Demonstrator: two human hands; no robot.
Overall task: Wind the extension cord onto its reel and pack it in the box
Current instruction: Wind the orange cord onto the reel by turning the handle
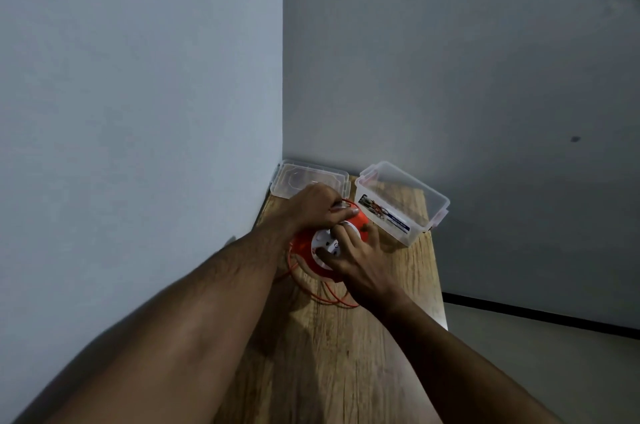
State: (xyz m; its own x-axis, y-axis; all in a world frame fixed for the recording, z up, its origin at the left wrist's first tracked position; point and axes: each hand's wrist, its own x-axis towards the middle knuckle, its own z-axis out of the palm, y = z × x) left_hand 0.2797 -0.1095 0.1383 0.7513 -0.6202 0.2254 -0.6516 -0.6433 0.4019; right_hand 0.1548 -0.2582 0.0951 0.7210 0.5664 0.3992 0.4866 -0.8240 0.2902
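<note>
An orange reel (pixel 300 244) with a white socket face (pixel 323 241) lies on the wooden table (pixel 346 354). My right hand (pixel 360 257) rests on top of it, fingers spread over the white face. My left hand (pixel 317 204) is at the reel's far edge, fingers curled round the thin orange cord (pixel 332 299). Loose loops of cord trail on the table in front of the reel. The clear plastic box (pixel 403 202) stands open just right of the reel, with a label on its side.
The box's clear lid (pixel 304 178) lies flat in the far left corner against the wall. Walls close off the table on the left and at the back. The table's right edge drops to a pale floor (pixel 536 371).
</note>
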